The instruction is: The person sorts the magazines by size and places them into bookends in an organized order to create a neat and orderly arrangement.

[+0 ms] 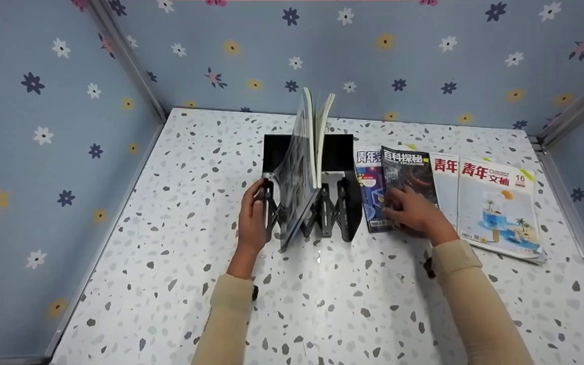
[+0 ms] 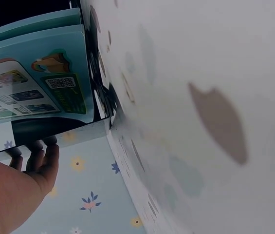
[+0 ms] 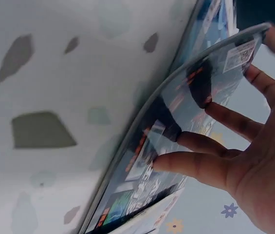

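A black expandable book rack (image 1: pixel 332 152) with criss-cross metal links stands on the table. Magazines (image 1: pixel 304 142) stand upright in it, leaning a little; the left wrist view shows teal back covers (image 2: pixel 71 44). My left hand (image 1: pixel 253 215) grips the rack's left end panel, its fingers (image 2: pixel 49 158) curled over the edge. To the right of the rack, my right hand (image 1: pixel 416 210) holds a dark magazine (image 1: pixel 408 170) by its edge. Spread fingers (image 3: pixel 195 163) lie against its glossy cover (image 3: pixel 176 117), which bows upward at one side.
A blue-purple magazine (image 1: pixel 373 192) lies partly under the dark one. Farther right, white magazines (image 1: pixel 500 203) lie overlapping with red titles. The speckled white table (image 1: pixel 170 253) is bounded by floral blue panels (image 1: pixel 251 61) at the back and both sides.
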`<state>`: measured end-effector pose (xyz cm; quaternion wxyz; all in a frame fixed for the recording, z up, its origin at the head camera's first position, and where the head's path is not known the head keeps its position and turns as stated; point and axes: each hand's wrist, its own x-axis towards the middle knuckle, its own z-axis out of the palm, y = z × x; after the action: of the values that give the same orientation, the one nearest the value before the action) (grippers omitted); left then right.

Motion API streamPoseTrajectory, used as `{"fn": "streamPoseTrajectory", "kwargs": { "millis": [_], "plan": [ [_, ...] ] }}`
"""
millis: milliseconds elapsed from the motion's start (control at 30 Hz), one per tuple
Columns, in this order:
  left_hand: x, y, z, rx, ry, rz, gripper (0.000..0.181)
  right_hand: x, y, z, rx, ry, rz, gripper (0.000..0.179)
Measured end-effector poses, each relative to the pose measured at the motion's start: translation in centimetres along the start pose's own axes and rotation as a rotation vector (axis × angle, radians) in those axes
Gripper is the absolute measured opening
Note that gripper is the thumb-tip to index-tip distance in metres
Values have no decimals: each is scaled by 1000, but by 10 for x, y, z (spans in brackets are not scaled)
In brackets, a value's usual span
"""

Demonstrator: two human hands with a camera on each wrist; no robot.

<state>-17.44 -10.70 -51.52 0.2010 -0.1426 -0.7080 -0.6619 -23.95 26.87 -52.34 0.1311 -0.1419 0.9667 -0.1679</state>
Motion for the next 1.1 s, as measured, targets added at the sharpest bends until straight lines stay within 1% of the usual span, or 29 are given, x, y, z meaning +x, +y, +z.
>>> {"fn": "streamPoseTrajectory", "kwargs": {
  "millis": [33, 100, 167, 267, 367, 600, 700, 800, 867, 1000, 1100],
  "plan": [
    [0, 0, 0, -2, 0, 2, 41, 1, 0, -1, 6, -10, 7, 36],
    [0, 0, 0, 12, 2, 6, 41, 2, 1, -2, 23, -21, 38, 39],
    [-1, 0, 1, 12, 3, 12, 40, 3, 4, -3, 50, -30, 52, 46],
    [-2, 0, 1, 15, 1, 20, 39, 4, 7, -4, 90, -3, 76, 58],
    [-2, 0, 1, 6, 2, 24, 39, 5, 8, -5, 117, 38, 84, 58],
    [0, 1, 1, 27, 13, 24, 38, 8, 9, -3, 127, 168, 119, 42],
    [0, 0, 1, 27, 10, 9, 39, 8, 7, -4, 144, 221, 137, 41],
    [0, -1, 1, 20, 2, -8, 39, 6, 5, -6, 166, 243, 162, 43],
    [0, -2, 1, 20, -1, -12, 41, 5, 3, -8, 181, 241, 183, 46],
    [0, -1, 1, 24, 6, 3, 43, 6, 0, -10, 199, 229, 233, 52],
    [0, -1, 0, 26, 15, 13, 42, 7, -4, -10, 204, 248, 273, 53]
  ]
}}
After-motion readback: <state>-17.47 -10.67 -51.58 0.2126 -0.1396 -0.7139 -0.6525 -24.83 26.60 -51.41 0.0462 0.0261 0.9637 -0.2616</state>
